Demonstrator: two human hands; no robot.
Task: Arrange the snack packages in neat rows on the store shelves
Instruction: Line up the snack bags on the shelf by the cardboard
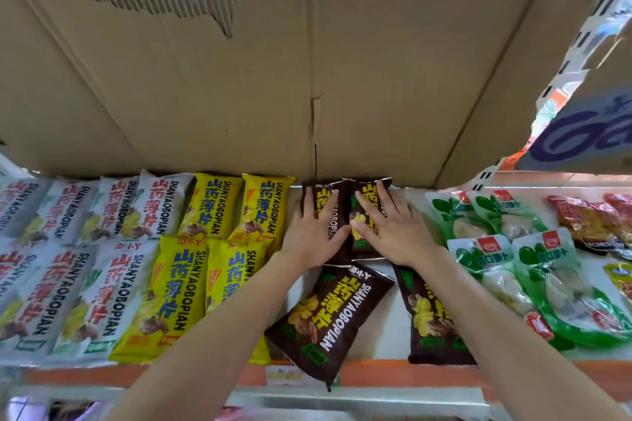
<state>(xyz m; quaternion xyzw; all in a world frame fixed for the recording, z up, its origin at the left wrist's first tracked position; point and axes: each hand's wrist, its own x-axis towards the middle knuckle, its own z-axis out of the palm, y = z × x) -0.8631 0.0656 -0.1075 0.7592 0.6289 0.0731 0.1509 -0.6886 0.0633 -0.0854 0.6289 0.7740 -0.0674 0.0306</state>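
I have both hands flat at the centre of the frame: my left hand [316, 236] presses one brown snack package [330, 202] and my right hand [393, 232] its neighbour [369, 195], fingers straight, gripping nothing. Below them a third brown package [328, 321] lies skewed, its corner hanging over the shelf edge [376, 374] — a nudge from my forearm could tip it off. Pushing too hard could also shove the back pair crooked against the cardboard box [239, 96].
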